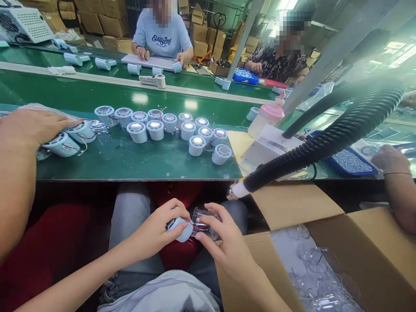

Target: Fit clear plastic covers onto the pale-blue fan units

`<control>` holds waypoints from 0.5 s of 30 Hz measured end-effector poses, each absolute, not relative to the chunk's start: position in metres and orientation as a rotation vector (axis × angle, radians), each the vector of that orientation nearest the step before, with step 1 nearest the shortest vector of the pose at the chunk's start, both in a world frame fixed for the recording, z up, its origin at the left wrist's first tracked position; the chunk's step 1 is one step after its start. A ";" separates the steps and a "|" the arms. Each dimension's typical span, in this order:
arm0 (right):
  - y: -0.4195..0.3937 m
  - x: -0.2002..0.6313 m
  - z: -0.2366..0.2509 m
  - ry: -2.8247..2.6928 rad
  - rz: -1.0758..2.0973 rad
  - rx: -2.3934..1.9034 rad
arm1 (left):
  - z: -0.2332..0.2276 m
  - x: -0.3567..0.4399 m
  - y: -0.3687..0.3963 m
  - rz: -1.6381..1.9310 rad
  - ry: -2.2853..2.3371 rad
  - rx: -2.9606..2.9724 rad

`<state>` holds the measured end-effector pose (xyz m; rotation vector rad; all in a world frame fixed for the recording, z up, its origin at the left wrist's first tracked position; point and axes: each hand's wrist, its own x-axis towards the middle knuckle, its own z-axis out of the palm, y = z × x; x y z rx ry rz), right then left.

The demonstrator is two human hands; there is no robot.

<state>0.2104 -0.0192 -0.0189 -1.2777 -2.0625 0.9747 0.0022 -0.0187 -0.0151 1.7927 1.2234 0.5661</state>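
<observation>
My left hand (164, 223) grips a light-blue round housing (185, 232) above my lap, thumb and fingers wrapped around it. In my right hand (232, 238) is a clear plastic cup (199, 213), lying on its side with its end against the housing. Thin red wires run from the housing towards the cup; whether the two are joined cannot be made out. On the green bench ahead stand several similar light-blue housings (156, 130) with metallic discs on top and loose wires.
An open carton (312, 251) at the right holds several clear cups (325, 277). A black flexible hose (312, 147) hangs over the bench edge near my right hand. A co-worker's arm (19, 138) reaches in from the left, another hand (391, 160) from the right. Two people sit opposite.
</observation>
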 end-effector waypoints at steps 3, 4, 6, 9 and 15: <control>-0.019 0.211 -0.021 -2.159 0.948 -1.226 | -0.016 0.003 -0.018 0.562 1.204 1.803; -0.019 0.210 -0.022 -2.173 1.009 -1.209 | -0.016 0.004 -0.018 0.560 1.204 1.811; -0.018 0.208 -0.024 -2.116 1.143 -1.212 | -0.016 0.006 -0.017 0.567 1.213 1.821; -0.019 0.203 -0.027 -1.946 1.238 -1.263 | -0.016 0.007 -0.018 0.632 1.235 1.799; -0.023 0.199 -0.028 -1.830 1.324 -1.254 | -0.020 0.008 -0.022 0.723 1.281 1.659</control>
